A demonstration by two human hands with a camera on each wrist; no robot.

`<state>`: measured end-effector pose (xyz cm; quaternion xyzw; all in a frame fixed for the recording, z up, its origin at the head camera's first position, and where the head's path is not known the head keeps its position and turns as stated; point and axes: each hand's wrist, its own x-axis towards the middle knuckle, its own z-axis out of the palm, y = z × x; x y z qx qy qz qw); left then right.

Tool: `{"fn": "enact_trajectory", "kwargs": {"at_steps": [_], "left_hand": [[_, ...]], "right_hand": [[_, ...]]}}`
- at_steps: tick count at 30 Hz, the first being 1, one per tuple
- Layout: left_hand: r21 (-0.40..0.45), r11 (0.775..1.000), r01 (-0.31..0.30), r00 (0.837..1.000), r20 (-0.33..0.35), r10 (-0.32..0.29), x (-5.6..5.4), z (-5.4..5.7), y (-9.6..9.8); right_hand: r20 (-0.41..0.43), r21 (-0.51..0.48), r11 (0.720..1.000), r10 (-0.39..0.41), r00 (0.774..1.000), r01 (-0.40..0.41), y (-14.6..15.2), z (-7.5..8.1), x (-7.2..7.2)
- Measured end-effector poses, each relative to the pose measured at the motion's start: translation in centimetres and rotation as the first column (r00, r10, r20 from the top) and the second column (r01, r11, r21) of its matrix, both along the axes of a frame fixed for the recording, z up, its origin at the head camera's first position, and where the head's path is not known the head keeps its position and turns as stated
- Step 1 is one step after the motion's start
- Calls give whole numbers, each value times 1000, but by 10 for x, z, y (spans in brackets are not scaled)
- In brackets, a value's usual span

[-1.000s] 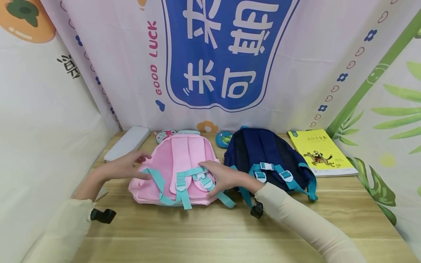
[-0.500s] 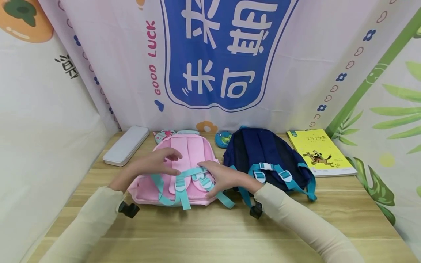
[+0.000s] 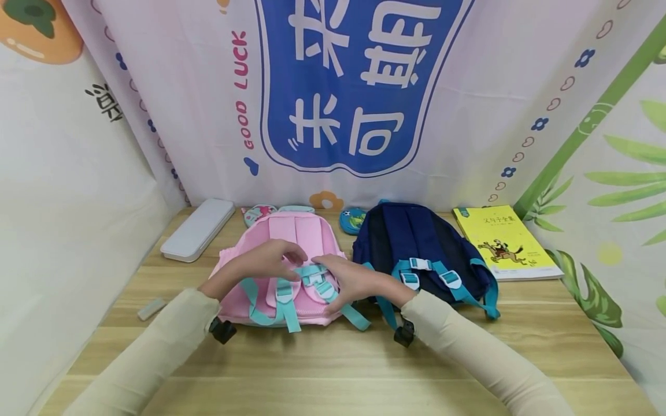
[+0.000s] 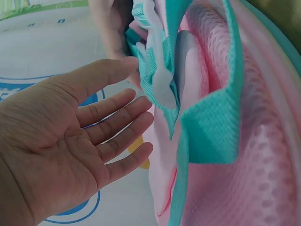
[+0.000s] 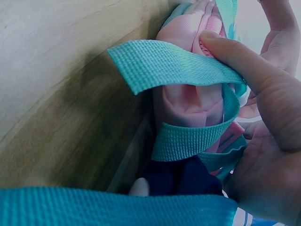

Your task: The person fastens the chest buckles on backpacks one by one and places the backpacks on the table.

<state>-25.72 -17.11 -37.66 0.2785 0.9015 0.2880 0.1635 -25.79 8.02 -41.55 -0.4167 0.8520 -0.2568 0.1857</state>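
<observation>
A pink backpack [image 3: 304,228] with teal straps [image 3: 285,300] and white buckles lies on the table, its padded shoulder straps facing up. Over its middle reaches my left hand [image 3: 270,260], fingers bent and spread, holding nothing. In the left wrist view its palm [image 4: 51,146] faces the teal webbing and a white buckle [image 4: 164,87], fingertips close beside them. My right hand [image 3: 354,280] rests at the backpack's right side in a wide, loose curve, fingers over the strap. The right wrist view has its thumb [image 5: 235,54] against the pink seam; its other fingers are mostly hidden there.
A navy backpack [image 3: 411,231] lies close on the right, with a yellow book [image 3: 504,242] beyond it. A white case [image 3: 200,228] is at the back left, a small pale bar [image 3: 151,309] nearer. Small pouches [image 3: 352,219] sit behind the bags, before a printed cloth [image 3: 208,104].
My left hand has moved right, from the pink backpack's left side to above its middle, near my right hand. The right hand has stayed in place.
</observation>
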Motion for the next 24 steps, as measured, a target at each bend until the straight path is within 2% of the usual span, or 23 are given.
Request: {"fn": "enact_trajectory", "kwargs": {"at_steps": [10, 19, 24], "left_hand": [[-19, 1000, -7, 1000, 7, 7, 0, 1, 6], [15, 1000, -13, 1000, -9, 14, -1, -2, 5], [24, 999, -40, 999, -14, 41, 0, -3, 5]], "right_hand": [[3, 2, 1000, -1, 1000, 1, 0, 1, 0], [7, 6, 1000, -3, 1000, 3, 0, 0, 0], [4, 11, 1000, -5, 1000, 5, 0, 1, 0]]}}
